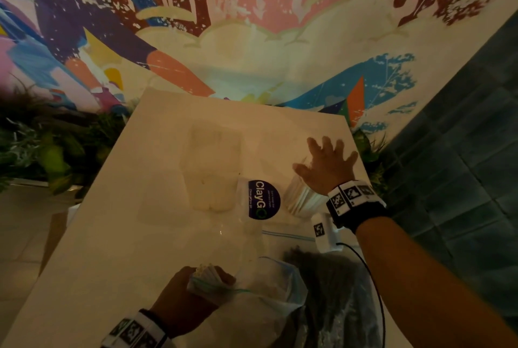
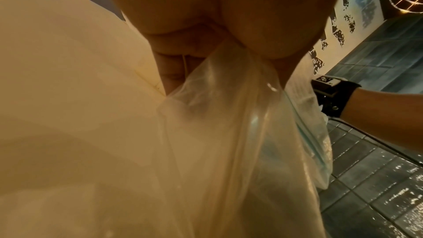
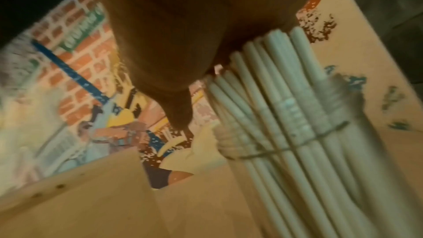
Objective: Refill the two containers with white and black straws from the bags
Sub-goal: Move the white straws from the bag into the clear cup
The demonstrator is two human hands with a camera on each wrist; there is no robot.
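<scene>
Clear plastic bag (image 1: 252,300), near edge: left hand (image 1: 182,297) grips its mouth and white straws (image 1: 208,270), evidently for drawing out. Far right, right hand (image 1: 328,168), fingers spread flat, presses straws into container (image 1: 301,199), apparently to seat them.

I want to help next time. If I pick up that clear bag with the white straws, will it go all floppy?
Probably floppy: the clear bag sags in soft folds below the left hand. It looks thin and glossy, so maybe slippery. The white straws inside seem light.
</scene>
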